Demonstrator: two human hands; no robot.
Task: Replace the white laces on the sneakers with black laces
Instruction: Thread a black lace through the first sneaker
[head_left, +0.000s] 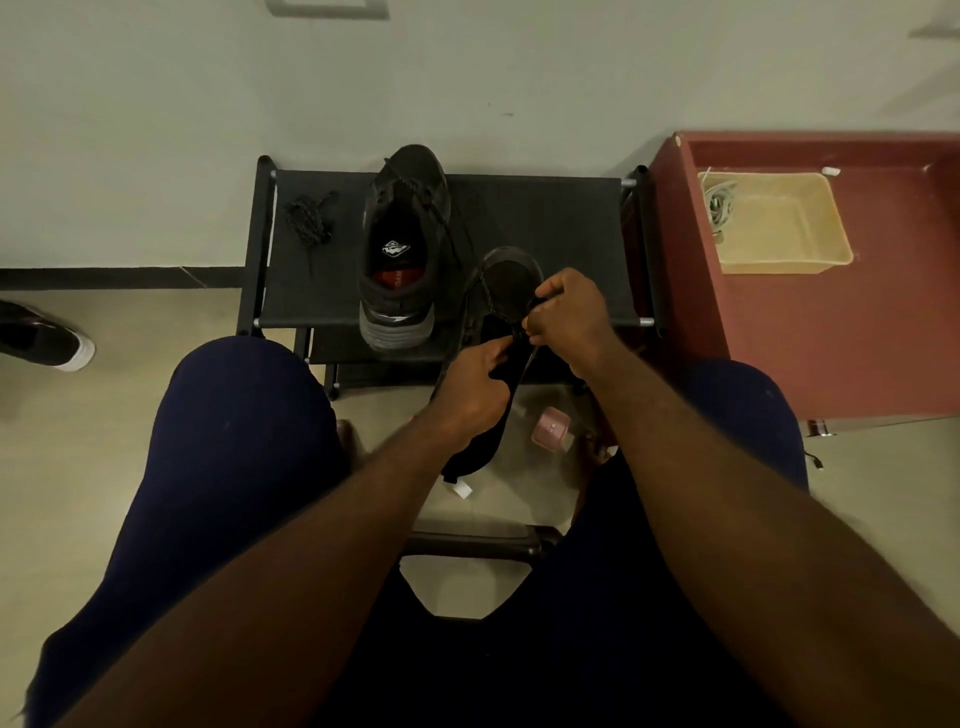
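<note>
A black sneaker (506, 283) hangs in the air over the front edge of a black shoe rack (545, 223), toe away from me. My left hand (475, 382) grips its side near the tongue. My right hand (569, 309) pinches a black lace (491, 299) at the eyelets. A second black sneaker (402, 244) stands on the rack with a black lace partly threaded. A bundle of black lace (309, 218) lies at the rack's left end. White laces (719, 200) lie in a beige tray (779, 249).
The beige tray sits on a red-brown cabinet (841, 332) to the right. A small pink object (550, 427) lies on the floor between my knees. Another person's shoe (44, 338) shows at the left edge. A white wall stands behind the rack.
</note>
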